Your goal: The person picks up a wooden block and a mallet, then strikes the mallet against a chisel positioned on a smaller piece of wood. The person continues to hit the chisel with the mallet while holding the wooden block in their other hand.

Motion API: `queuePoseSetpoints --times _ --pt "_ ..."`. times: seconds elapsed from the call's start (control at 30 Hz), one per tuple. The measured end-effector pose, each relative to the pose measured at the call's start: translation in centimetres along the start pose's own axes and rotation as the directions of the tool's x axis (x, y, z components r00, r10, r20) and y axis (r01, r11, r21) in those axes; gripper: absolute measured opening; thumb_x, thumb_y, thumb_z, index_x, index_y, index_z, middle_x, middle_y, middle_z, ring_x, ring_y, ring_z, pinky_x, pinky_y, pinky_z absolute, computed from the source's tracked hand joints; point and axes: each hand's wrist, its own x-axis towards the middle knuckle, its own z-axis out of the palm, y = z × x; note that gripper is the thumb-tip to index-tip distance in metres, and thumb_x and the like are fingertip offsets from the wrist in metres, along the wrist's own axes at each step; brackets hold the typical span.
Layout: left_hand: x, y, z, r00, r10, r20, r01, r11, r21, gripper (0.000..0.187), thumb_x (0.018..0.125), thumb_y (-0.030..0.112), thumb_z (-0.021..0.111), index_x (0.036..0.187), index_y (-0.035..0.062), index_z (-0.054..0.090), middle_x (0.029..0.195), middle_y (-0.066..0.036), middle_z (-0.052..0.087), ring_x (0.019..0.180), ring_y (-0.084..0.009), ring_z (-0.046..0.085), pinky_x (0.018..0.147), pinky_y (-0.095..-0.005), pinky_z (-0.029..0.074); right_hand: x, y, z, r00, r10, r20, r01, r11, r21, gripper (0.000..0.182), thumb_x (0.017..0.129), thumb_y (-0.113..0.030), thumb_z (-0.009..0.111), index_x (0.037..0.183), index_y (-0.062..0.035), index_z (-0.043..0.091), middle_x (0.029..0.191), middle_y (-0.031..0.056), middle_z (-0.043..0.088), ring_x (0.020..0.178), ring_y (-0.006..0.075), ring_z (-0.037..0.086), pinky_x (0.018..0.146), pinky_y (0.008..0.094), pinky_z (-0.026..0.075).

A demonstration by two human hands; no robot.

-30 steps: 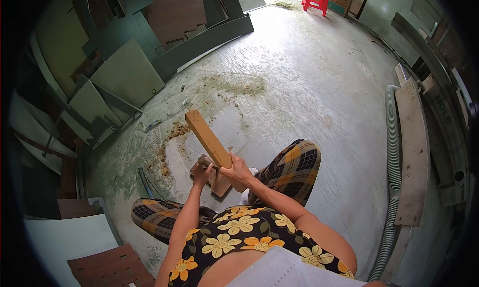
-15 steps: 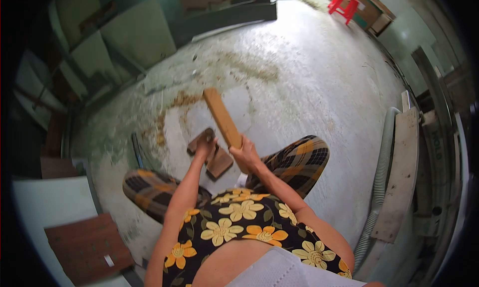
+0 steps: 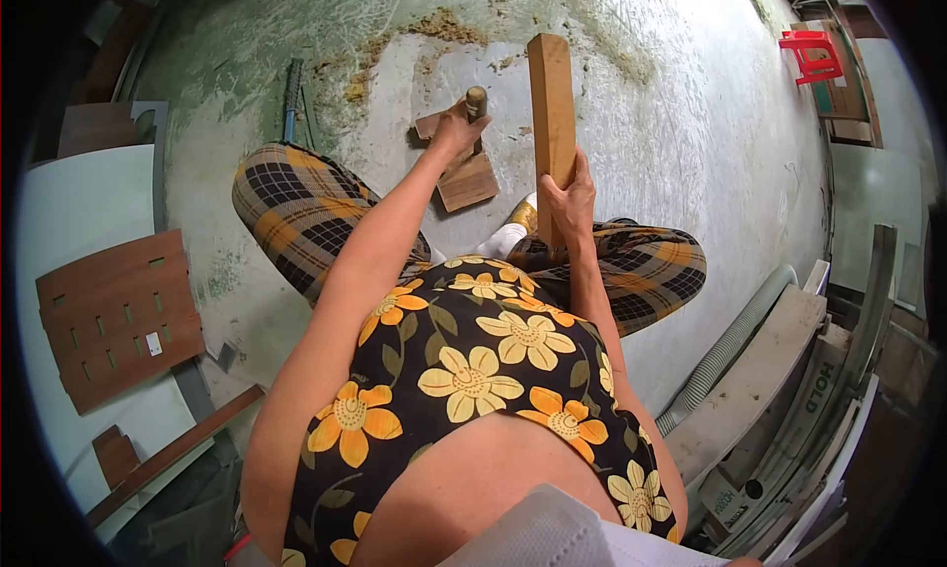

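My right hand (image 3: 569,194) grips the lower end of a long wooden block (image 3: 551,108), which stands nearly upright above the floor. My left hand (image 3: 455,133) is closed around a short round wooden handle (image 3: 476,101), probably a chisel, held against small brown wood pieces (image 3: 467,177) on the concrete floor. The tool's tip is hidden by my hand. I am crouched, with plaid-trousered knees to either side.
Sawdust (image 3: 434,25) lies on the floor ahead. A brown slotted panel (image 3: 118,316) rests on a white board at left. A grey hose (image 3: 725,350) and stacked boards (image 3: 760,389) are at right. A red stool (image 3: 812,56) stands far right.
The view has swung down and to the left. The wooden block has risen from a slant to nearly upright in my right hand. My left hand stays on the handle at the wood pieces.
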Motion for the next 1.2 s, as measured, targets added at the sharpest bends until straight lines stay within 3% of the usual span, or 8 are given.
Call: queuePoseSetpoints --times 0.07,0.1,0.17,0.27,0.4,1.07,1.2 --pt "-0.7 1.4 -0.3 0.994 0.099 -0.049 -0.093 0.991 0.101 0.045 0.079 0.035 0.072 0.105 0.0009 0.058 0.092 -0.016 0.066 0.085 -0.0296 0.066 0.075 -0.0384 0.053 0.1 0.1 0.0 1.0 -0.009 0.002 0.009 1.0 0.01 0.061 0.076 -0.013 0.065 0.133 -0.0043 0.044 0.108 0.0189 0.064 0.094 0.026 0.065 0.08 0.0365 0.053" --pt "-0.8 2.0 -0.4 0.999 0.048 -0.004 -0.047 0.996 0.073 0.052 0.079 0.04 0.07 0.11 0.0012 0.057 0.101 -0.02 0.065 0.099 -0.036 0.062 0.084 -0.0415 0.05 0.2 0.1 0.0 1.0 -0.012 0.007 0.012 1.0 0.011 0.062 0.076 -0.013 0.065 0.133 -0.006 0.044 0.109 0.0206 0.064 0.095 0.0289 0.065 0.081 0.0382 0.053" --pt "-0.8 2.6 -0.5 0.999 0.038 -0.007 -0.037 0.996 0.08 0.05 0.079 0.035 0.07 0.115 0.0034 0.055 0.105 -0.022 0.064 0.102 -0.0388 0.06 0.087 -0.0431 0.049 0.3 -0.1 0.0 1.0 -0.02 0.015 0.02 1.0 0.009 0.065 0.074 -0.014 0.064 0.134 -0.0095 0.042 0.109 0.024 0.064 0.099 0.0346 0.065 0.084 0.0414 0.053" --pt "-0.7 2.3 -0.3 0.999 0.031 -0.009 -0.03 0.995 0.096 0.05 0.079 0.034 0.069 0.117 0.0047 0.053 0.107 -0.023 0.064 0.104 -0.0411 0.059 0.088 -0.0446 0.049 0.2 -0.7 0.0 0.998 0.018 0.065 -0.021 0.999 0.035 0.065 0.074 -0.014 0.064 0.135 -0.0088 0.042 0.11 0.0239 0.063 0.099 0.0338 0.065 0.084 0.041 0.053" --pt "-0.2 2.1 -0.2 0.999 0.038 -0.003 -0.038 0.994 0.104 0.052 0.08 0.035 0.069 0.119 0.005 0.051 0.107 -0.024 0.064 0.105 -0.0419 0.058 0.088 -0.0459 0.048 0.3 -0.4 0.1 0.997 -0.053 0.051 0.052 0.998 0.028 0.065 0.074 -0.013 0.064 0.135 -0.0083 0.042 0.11 0.0236 0.063 0.099 0.0332 0.065 0.084 0.0404 0.053" --pt "-0.1 2.6 -0.2 0.999 -0.037 0.018 0.036 0.997 0.065 0.049 0.08 0.032 0.069 0.117 0.0034 0.052 0.106 -0.024 0.064 0.104 -0.0391 0.06 0.088 -0.0435 0.049 0.4 -1.1 0.2 0.997 -0.016 0.078 0.011 0.998 0.061 0.064 0.074 -0.01 0.065 0.134 -0.0078 0.043 0.113 0.0213 0.063 0.103 0.0295 0.064 0.088 0.0386 0.051" --pt "0.2 2.6 -0.2 0.999 -0.045 0.005 0.045 0.999 0.017 0.048 0.08 0.03 0.07 0.116 0.0032 0.053 0.107 -0.023 0.064 0.105 -0.0381 0.06 0.088 -0.0427 0.049 0.9 -1.1 0.1 0.992 -0.064 0.109 0.063 0.998 0.018 0.068 0.074 -0.01 0.065 0.137 -0.0084 0.04 0.116 0.0228 0.061 0.106 0.0327 0.062 0.091 0.0398 0.05"
